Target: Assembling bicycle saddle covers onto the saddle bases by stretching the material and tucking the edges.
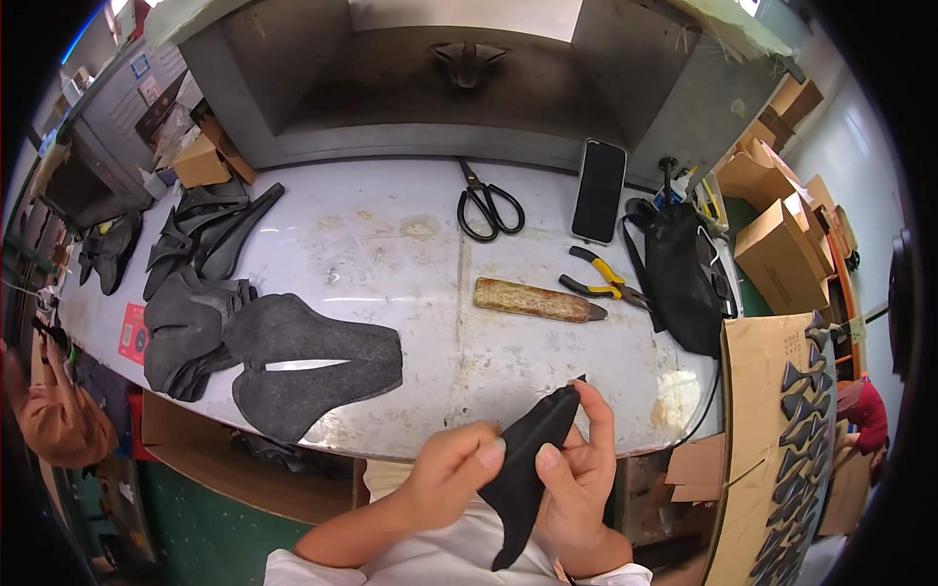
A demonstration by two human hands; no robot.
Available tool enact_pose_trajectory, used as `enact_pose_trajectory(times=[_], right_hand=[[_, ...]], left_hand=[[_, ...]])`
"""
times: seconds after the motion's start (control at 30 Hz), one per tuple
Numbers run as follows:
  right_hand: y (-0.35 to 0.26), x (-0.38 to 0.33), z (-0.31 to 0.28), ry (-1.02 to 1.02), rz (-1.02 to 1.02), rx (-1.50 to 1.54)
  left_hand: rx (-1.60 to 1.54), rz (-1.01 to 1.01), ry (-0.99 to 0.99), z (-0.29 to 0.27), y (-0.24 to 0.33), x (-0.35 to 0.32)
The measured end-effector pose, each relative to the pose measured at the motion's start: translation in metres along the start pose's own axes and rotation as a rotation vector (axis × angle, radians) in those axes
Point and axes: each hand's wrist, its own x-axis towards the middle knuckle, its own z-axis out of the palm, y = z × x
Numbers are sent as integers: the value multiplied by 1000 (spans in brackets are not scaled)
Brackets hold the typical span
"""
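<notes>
In front of my body, near the table's front edge, I hold a folded black shoe upper (528,449). It tapers to a point at the top right, and its lower end hangs down. My left hand (457,471) pinches its left edge, thumb on top. Closed on its right side is my right hand (578,474), with the index finger at the tip and the thumb pressed on the face. To the left lies a flat dark grey cut piece (313,342) with a slit, beside a stack of similar pieces (186,332).
Beyond my hands lie a wooden-handled knife (535,300), yellow-black pliers (606,280), black scissors (486,207) and a phone (598,190). A black bag (684,278) sits at the right. Folded black uppers (210,230) are at the left. A cardboard panel (762,430) carries several dark parts.
</notes>
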Motion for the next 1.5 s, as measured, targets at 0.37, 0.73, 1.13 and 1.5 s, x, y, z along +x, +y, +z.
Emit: enact_pose_trajectory(times=[0.37, 0.73, 1.13, 1.5], right_hand=[[-3, 11, 16, 178, 88, 122], [-3, 23, 3, 214, 160, 171], [-23, 23, -12, -143, 236, 653], [-10, 42, -21, -393, 119, 754]], left_hand=[[-406, -298, 53, 11, -1, 5], [-400, -205, -150, 12, -1, 0], [-566, -97, 141, 0, -20, -5], [-1025, -419, -202, 8, -33, -18]])
